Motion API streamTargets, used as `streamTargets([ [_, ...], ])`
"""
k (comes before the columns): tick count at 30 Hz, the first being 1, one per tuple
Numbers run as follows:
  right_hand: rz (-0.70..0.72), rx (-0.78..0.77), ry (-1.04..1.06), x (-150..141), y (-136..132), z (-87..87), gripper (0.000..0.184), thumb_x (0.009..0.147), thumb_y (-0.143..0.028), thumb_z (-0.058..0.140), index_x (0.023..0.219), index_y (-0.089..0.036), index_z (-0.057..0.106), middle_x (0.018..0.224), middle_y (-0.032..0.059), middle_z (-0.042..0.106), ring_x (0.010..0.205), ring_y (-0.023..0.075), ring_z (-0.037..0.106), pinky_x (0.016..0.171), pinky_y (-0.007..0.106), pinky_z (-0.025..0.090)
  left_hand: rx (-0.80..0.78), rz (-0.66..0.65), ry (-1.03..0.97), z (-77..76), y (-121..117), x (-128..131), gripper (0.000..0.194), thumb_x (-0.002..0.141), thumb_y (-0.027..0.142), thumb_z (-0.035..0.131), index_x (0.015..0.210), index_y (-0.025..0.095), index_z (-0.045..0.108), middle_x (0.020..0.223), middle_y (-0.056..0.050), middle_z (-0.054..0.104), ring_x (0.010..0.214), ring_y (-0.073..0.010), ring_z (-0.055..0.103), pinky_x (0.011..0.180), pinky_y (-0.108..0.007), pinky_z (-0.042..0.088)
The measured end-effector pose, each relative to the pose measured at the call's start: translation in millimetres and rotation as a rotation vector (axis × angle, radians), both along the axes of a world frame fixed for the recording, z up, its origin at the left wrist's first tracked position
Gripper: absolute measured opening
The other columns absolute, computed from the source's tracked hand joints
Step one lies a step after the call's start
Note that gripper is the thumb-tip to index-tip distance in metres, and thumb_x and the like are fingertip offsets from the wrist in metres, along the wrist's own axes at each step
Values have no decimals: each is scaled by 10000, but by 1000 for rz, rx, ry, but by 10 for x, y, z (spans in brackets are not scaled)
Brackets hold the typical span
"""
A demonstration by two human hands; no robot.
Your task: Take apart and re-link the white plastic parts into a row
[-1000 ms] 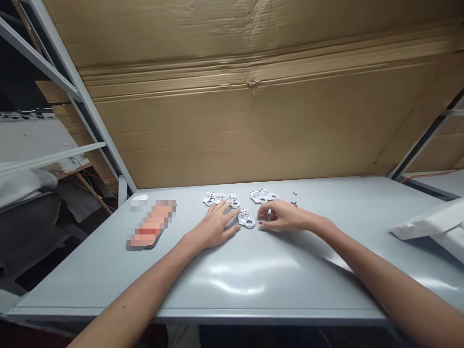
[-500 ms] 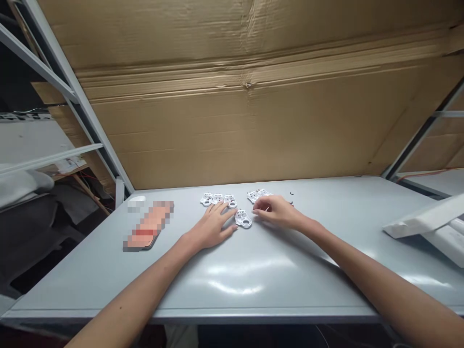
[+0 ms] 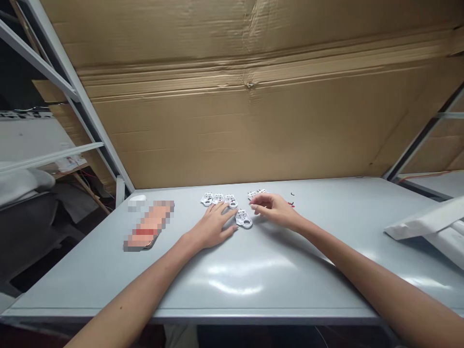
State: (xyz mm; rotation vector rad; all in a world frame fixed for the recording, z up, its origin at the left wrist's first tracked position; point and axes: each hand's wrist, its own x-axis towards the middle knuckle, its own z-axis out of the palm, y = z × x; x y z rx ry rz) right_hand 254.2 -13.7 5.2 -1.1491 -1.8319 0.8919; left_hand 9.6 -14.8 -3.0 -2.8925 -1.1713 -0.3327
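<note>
My left hand (image 3: 211,226) lies on the tabletop with its fingers spread. Its thumb and index finger reach to either side of the near edge of a white flat part (image 3: 243,219) with a round opening. Just beyond its fingertips, three similar white parts (image 3: 218,198) lie in a row. My right hand (image 3: 274,210) hovers right of the single part, its fingers curled and the thumb and index tips drawn together. Whatever may be in that pinch is too small or hidden to make out. Behind it, more white parts (image 3: 253,195) are partly covered by the hand.
Small dark and red bits (image 3: 291,205) lie right of my right hand. On the left are a blurred orange flat object (image 3: 150,225) and a white rounded item (image 3: 137,199). White wrapped pieces (image 3: 427,220) stick in from the right. A cardboard wall (image 3: 250,130) closes the back.
My right hand has lifted slightly and shifted a little left, its fingertips moving up off the table toward the rear white parts. My left hand and the single part stay put.
</note>
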Motion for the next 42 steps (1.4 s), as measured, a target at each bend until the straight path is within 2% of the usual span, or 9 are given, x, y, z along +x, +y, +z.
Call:
streamTargets([
  [5,26,-62,55,-3,2,-1,234,761,-408,716,814,-182,691,831,61,722,787,221,693,721,342,549,-9,-1,-13,17,-8,10,475,1008,412,448,1434,202,481,1495,-164,436,1427,-367,327,1147,-562,304],
  [9,10,-5,-35,-20,-29,28,179,773,-358,685,779,-183,722,800,60,745,758,220,694,700,329,540,-6,-2,-11,26,-12,17,462,1003,406,458,1423,215,489,1476,-149,457,1419,-352,341,1151,-549,304],
  [14,-34,134,-149,-3,-24,16,169,801,-289,618,803,-200,762,874,62,772,806,230,696,738,340,537,3,-10,-19,21,-11,18,475,1004,409,456,1427,196,491,1476,-164,457,1418,-357,345,1148,-553,308],
  [23,-45,73,-160,84,-7,34,180,825,-308,634,883,-235,788,959,47,787,912,249,715,806,346,547,2,6,8,41,-19,23,489,999,404,471,1437,186,482,1489,-165,450,1422,-359,346,1149,-552,312],
  [31,-27,203,-302,7,-54,39,200,885,-281,549,841,-210,731,853,44,753,761,203,677,733,332,512,9,5,-10,15,-17,14,484,993,390,495,1430,183,490,1517,-173,414,1436,-371,322,1136,-547,343],
  [36,5,382,-332,-20,-11,-83,176,902,-227,526,846,-211,693,1078,98,698,1009,242,652,901,396,493,14,-7,-3,2,-7,11,486,1001,396,482,1438,183,485,1519,-179,406,1437,-375,319,1135,-541,347],
  [39,-12,418,-347,-43,0,-155,185,919,-239,526,858,-215,699,1179,122,657,1136,271,610,964,436,473,13,-13,-7,-2,-5,6,479,1006,402,465,1436,193,489,1514,-175,411,1439,-370,317,1133,-540,349],
  [42,-37,425,-332,-77,-3,-194,169,919,-257,547,879,-221,708,1198,120,646,1159,280,602,976,454,475,10,-23,-37,-12,-5,-1,464,1006,408,460,1426,215,499,1507,-153,428,1444,-356,312,1139,-536,344],
])
